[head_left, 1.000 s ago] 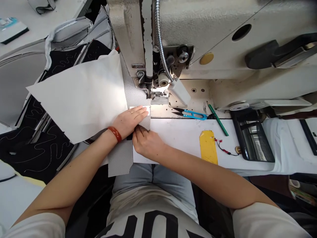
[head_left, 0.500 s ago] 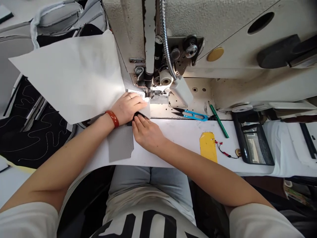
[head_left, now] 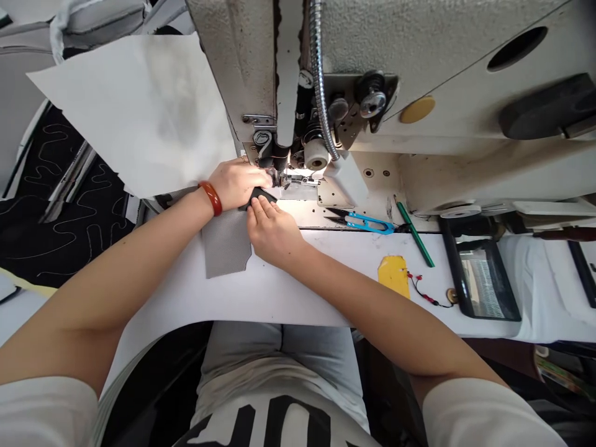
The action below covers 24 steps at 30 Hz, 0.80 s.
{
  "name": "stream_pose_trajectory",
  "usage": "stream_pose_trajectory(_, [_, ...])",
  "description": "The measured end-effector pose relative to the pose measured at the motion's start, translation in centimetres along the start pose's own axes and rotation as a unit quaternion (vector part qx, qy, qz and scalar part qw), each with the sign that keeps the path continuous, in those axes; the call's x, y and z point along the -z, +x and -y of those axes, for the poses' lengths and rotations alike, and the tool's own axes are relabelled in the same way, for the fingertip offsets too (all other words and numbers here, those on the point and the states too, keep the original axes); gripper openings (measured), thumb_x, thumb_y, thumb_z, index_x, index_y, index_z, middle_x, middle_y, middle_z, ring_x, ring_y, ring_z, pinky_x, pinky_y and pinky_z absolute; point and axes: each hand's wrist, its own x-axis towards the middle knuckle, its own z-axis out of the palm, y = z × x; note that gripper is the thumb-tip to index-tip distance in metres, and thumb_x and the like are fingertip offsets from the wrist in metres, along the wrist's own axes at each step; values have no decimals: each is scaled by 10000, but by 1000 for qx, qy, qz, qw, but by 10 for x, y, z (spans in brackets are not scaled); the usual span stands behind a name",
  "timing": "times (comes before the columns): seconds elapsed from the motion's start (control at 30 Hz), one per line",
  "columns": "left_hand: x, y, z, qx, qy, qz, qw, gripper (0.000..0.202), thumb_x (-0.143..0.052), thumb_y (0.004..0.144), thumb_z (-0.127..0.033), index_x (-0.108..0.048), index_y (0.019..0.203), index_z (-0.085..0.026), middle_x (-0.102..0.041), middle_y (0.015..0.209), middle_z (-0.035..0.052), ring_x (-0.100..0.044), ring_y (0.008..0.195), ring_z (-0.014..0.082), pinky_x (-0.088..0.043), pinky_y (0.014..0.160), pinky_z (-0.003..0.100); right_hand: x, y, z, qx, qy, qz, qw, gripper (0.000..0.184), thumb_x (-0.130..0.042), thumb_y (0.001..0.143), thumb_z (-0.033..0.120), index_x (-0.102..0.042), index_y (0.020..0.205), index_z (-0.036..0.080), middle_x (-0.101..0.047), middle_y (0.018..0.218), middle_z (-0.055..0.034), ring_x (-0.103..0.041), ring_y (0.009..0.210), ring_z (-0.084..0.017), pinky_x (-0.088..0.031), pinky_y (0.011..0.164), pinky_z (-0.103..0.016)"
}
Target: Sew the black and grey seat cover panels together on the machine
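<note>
A grey mesh fabric strip [head_left: 226, 241] lies on the white table and runs up under the sewing machine's needle area [head_left: 281, 179]. A large white sheet [head_left: 135, 112] fans out to the left of it. My left hand [head_left: 238, 183], with an orange-red bracelet at the wrist, presses fingers-down on the fabric right at the presser foot. My right hand [head_left: 270, 228] sits just below, fingertips pinching a small dark piece [head_left: 259, 195] at the fabric's edge.
The cream sewing machine [head_left: 419, 74] fills the top right. Blue thread snips [head_left: 365, 221], a green pencil [head_left: 414, 233], a yellow tag [head_left: 393, 275] with a red cord, and a black tray [head_left: 484, 276] lie to the right. Black quilted panels [head_left: 60, 205] hang at left.
Both hands have slid the grey fabric and white sheet up toward the needle. The small white label under my left fingers has gone out of sight and a dark piece shows there.
</note>
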Motion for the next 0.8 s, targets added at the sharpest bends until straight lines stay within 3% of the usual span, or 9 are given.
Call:
stream_pose_trajectory(0.13, [5, 15, 4, 55, 39, 26, 997, 321, -420, 951, -263, -727, 938, -170, -728, 1121, 37, -607, 1048, 184, -517, 894, 359, 3, 12, -5, -22, 3, 37, 999, 473, -389, 936, 61, -483, 1358, -130, -445, 1423, -338, -444, 1362, -413, -440, 1075, -551])
stream_pose_trajectory(0.27, [9, 28, 8, 59, 63, 14, 996, 380, -406, 994, -331, -680, 980, -69, -715, 1126, 136, -627, 1055, 206, -514, 904, 333, 4, 19, -7, -47, 17, 40, 998, 479, -400, 939, 73, -468, 1363, -140, -422, 1432, -357, -426, 1375, -414, -402, 1098, -561])
stream_pose_trajectory(0.4, [3, 24, 6, 52, 95, 6, 994, 338, -428, 975, -282, -696, 937, -79, -724, 1067, 137, -635, 1064, 234, -516, 883, 334, 3, 21, -6, -52, 10, 36, 998, 483, -387, 939, 73, -471, 1372, -122, -429, 1436, -342, -437, 1370, -407, -403, 1094, -554])
stream_pose_trajectory(0.5, [5, 13, -4, 29, 123, 55, 990, 282, -464, 925, -210, -714, 1033, -138, -729, 1057, 89, -638, 1047, 232, -516, 880, 348, 0, 21, -3, -50, 2, 29, 998, 480, -382, 936, 73, -480, 1360, -130, -454, 1416, -347, -467, 1350, -402, -423, 1072, -540])
stream_pose_trajectory(0.6, [27, 1, -10, -35, 157, 113, 980, 325, -454, 873, -121, -705, 1073, -174, -733, 1013, 46, -631, 1044, 196, -437, 1048, 386, -3, 14, -3, -38, -6, 0, 999, 460, -385, 937, 78, -518, 1333, -114, -493, 1394, -341, -506, 1317, -376, -431, 1049, -517])
stream_pose_trajectory(0.67, [53, -3, -3, -62, 189, 114, 973, 309, -423, 871, -100, -705, 984, -153, -724, 1030, 43, -588, 1135, 185, -281, 1182, 464, -5, 3, -7, -19, 1, -24, 1000, 411, -386, 931, 65, -600, 1265, -45, -567, 1352, -288, -552, 1257, -319, -457, 1004, -450])
stream_pose_trajectory(0.73, [81, -4, 18, -2, 209, 45, 977, 302, -405, 936, -190, -680, 1048, -135, -657, 1246, 35, -438, 1336, 223, -71, 1222, 582, -4, -11, -15, -20, 7, -49, 999, 357, -385, 925, 51, -680, 1126, 45, -666, 1221, -211, -605, 1114, -256, -479, 894, -375])
stream_pose_trajectory(0.8, [101, -5, 50, 122, 209, -69, 968, 465, -451, 964, -430, -570, 1281, -113, -412, 1531, 59, -198, 1470, 351, 56, 1158, 702, -1, -23, -25, -57, -8, -77, 995, 328, -384, 931, 63, -697, 1020, 102, -701, 1102, -160, -594, 997, -242, -449, 800, -359])
